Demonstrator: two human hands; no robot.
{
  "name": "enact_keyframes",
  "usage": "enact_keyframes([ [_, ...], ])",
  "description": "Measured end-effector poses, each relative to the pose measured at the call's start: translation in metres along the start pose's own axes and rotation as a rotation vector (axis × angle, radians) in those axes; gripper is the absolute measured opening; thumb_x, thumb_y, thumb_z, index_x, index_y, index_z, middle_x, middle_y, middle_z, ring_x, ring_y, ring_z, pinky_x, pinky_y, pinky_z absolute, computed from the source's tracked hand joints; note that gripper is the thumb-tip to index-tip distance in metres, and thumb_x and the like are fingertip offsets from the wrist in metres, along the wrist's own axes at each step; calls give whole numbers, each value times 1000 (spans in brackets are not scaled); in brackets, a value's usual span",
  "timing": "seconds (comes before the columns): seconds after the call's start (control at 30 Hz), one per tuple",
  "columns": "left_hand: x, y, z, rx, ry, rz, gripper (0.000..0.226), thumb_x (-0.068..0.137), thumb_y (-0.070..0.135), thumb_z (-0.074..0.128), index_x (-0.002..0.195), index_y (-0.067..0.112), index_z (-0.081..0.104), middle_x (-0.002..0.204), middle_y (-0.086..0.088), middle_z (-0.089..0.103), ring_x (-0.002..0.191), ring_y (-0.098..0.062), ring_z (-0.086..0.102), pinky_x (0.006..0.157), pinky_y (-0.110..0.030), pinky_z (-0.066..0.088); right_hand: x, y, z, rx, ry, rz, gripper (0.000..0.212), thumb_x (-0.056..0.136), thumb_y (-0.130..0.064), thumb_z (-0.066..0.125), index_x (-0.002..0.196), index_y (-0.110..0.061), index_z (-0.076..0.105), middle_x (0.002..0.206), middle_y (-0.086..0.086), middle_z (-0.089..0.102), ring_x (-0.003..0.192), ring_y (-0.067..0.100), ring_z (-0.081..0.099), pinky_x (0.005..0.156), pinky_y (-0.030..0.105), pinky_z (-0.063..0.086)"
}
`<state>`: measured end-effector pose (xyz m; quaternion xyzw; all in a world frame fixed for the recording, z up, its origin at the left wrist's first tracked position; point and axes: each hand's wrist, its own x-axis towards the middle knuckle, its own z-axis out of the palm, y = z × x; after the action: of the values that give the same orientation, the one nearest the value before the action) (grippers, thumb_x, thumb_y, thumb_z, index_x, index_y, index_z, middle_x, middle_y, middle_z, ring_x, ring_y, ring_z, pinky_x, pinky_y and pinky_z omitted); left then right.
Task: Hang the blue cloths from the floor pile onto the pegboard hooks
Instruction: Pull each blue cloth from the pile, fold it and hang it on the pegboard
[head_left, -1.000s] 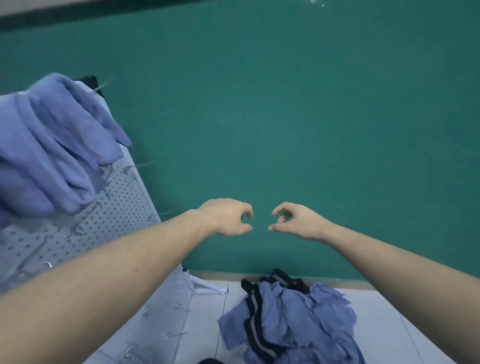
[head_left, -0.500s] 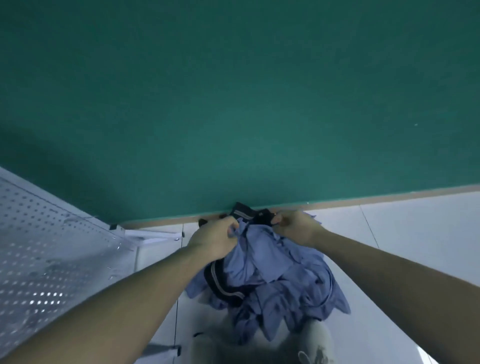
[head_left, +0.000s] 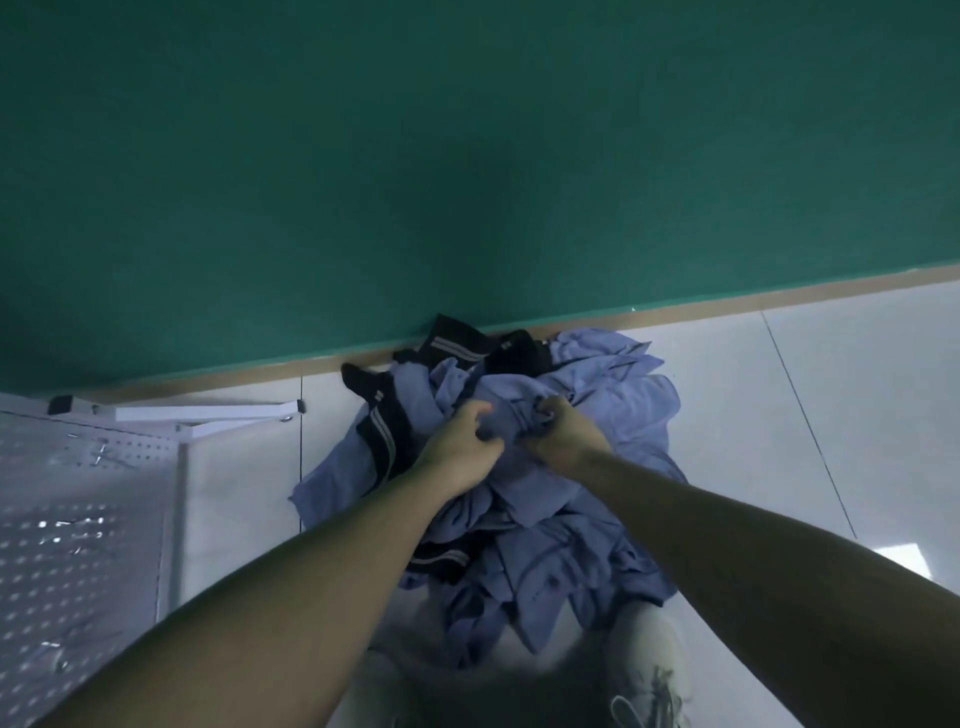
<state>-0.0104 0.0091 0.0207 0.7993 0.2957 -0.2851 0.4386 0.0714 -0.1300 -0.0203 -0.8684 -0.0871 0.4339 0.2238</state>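
The step in hand is the pick-up: left hand (head_left: 460, 449) and right hand (head_left: 563, 436) pinch 1 blue cloth (head_left: 506, 415) atop the floor pile (head_left: 613, 395). Next, I judge, lift it free toward the pegboard (head_left: 78, 519).

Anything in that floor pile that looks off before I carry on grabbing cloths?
Yes: black pieces with grey stripes are tangled in among the blue cloths, at the wall side and left edge of the pile. Both the left hand and the right hand grip blue fabric only.
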Motion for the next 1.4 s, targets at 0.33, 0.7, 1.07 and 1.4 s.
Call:
enact_keyframes([
  [0.33,-6,19,3,-540,-9,-260,90,82,68,67,154,32,28,143,-2,49,122,-29,55,82,-43,52,-41,1,-5,-109,-36,-350,42,99,-22,51,140,-22,40,98,9,61,87,30,57,71,38,44],
  [0.7,-83,55,-36,-911,157,-135,30,98,-2,53,121,8,69,108,-17,73,88,-27,66,68,-30,51,-140,-32,-53,-1,40,-562,10,96,-34,65,95,-30,56,83,-15,58,76,11,54,71,33,41],
  [1.07,-231,111,-103,-1033,299,237,15,101,13,56,101,12,71,105,-10,73,95,-22,68,79,-33,57,-264,-70,-100,393,351,-623,29,84,-26,61,71,-21,36,65,-7,37,61,6,33,61,27,32],
  [1.4,-351,153,-163,-957,403,503,20,104,10,49,95,19,66,81,1,62,68,-9,58,62,-21,51,-323,-99,-145,432,451,-366,22,96,-19,54,77,-17,43,72,2,46,72,20,44,71,34,39],
])
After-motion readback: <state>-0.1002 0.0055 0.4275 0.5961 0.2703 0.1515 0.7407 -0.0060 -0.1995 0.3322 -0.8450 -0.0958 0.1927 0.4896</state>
